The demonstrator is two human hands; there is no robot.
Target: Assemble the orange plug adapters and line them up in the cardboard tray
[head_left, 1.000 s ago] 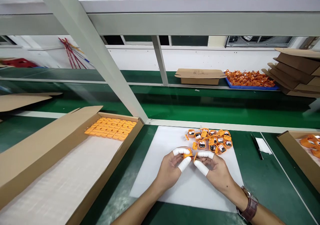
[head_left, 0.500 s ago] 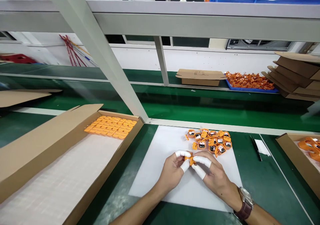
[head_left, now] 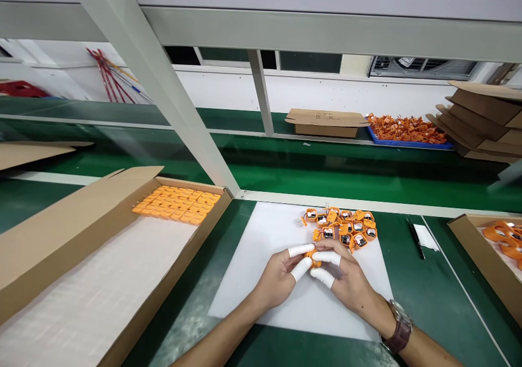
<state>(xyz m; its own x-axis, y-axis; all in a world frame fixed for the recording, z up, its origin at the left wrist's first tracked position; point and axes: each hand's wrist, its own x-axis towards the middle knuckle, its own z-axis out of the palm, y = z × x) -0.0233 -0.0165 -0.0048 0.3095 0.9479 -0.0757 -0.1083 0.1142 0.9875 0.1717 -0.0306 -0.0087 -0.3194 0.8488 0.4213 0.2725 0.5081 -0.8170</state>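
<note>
Between my two hands is a small orange plastic part, partly covered by my fingers. My left hand pinches it from the left with thumb and forefinger. From the right, my right hand grips the same part. White finger cots cover the thumbs and some fingers of both hands. Just beyond the fingertips, several orange housings with black and white insides lie in a group on a white sheet.
An open cardboard box at left holds rows of flat orange pieces. To the right are a black pen, a white slip and another box with orange parts. A blue tray of orange parts stands behind; a slanted post rises at left.
The orange part has turned between my fingers, and both hands have shifted slightly around it. The whole view has tilted a little, moving the scene upward.
</note>
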